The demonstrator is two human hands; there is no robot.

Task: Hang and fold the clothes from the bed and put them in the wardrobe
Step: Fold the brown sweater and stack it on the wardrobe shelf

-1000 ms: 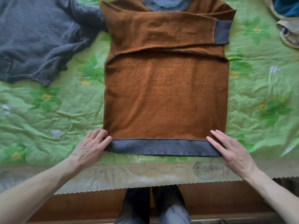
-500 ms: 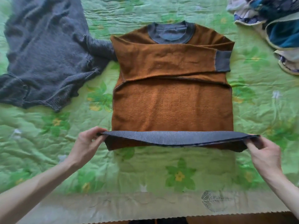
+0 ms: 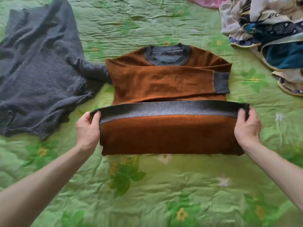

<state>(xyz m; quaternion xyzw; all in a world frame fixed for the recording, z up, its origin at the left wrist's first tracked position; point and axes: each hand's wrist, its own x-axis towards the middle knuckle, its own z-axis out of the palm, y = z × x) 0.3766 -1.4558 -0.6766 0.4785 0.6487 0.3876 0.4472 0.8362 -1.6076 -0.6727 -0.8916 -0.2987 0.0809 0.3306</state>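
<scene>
Lifted farther toward twelve o'clock since earlier, the grey ribbed hem [image 3: 168, 108] of the rust-brown knitted sweater [image 3: 164, 79], mid-bedspread, is pinched by left hand [image 3: 87, 128] and right hand [image 3: 247, 126], fingertips hidden behind fabric.

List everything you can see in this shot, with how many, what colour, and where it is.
brown sweater: one, rust brown with grey ribbed collar, cuff and hem, centre of the bed, sleeves folded across the chest, bottom half lifted and being folded up toward the collar
grey knitted sweater: one, dark grey, lying crumpled on the bed beside the brown sweater, one sleeve reaching under its edge
pile of clothes: one heap, cream, navy and teal, at the far corner of the bed
pink fabric: one piece, pink, at the top edge, mostly cut off
bedspread: one, green with flower print, covering the bed
left hand: one, pinches one end of the grey hem
right hand: one, pinches the other end of the hem
</scene>
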